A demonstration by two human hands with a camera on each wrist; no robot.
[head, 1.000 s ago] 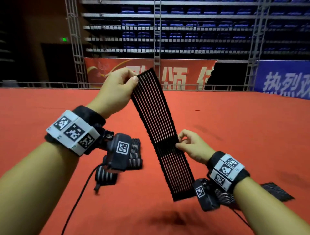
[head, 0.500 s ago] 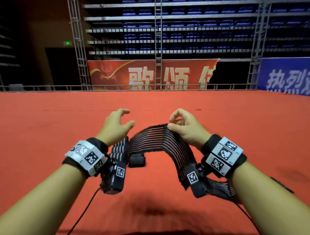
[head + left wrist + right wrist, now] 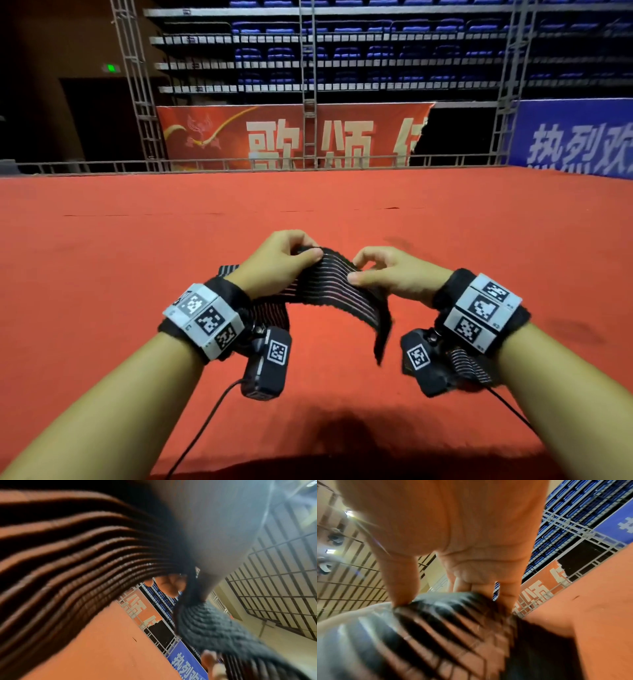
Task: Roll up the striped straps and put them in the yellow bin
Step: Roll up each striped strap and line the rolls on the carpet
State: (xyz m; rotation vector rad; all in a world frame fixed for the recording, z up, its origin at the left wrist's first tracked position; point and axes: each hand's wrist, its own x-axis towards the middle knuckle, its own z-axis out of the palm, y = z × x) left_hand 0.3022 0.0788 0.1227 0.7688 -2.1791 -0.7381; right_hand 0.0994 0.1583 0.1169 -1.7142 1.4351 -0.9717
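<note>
A black strap with thin pale stripes (image 3: 329, 291) hangs between my two hands above the red surface. My left hand (image 3: 284, 262) pinches its far end with thumb and curled fingers. My right hand (image 3: 387, 274) pinches it a little to the right, and the rest droops down toward me. The left wrist view is filled by the strap (image 3: 77, 563) seen from below. In the right wrist view my right hand (image 3: 453, 599) has its thumb and fingers on the blurred strap (image 3: 436, 628). The yellow bin is not in view.
Other striped straps lie on the red carpet (image 3: 342, 212): one behind my left wrist (image 3: 227, 270), another under my right wrist (image 3: 469, 368). Cables run from both wrist cameras. A railing and banners stand beyond the carpet's far edge.
A second ago my left hand held the strap's top end high, then let it go as the strap came down. Now both hands pinch it close together, low over the carpet.
</note>
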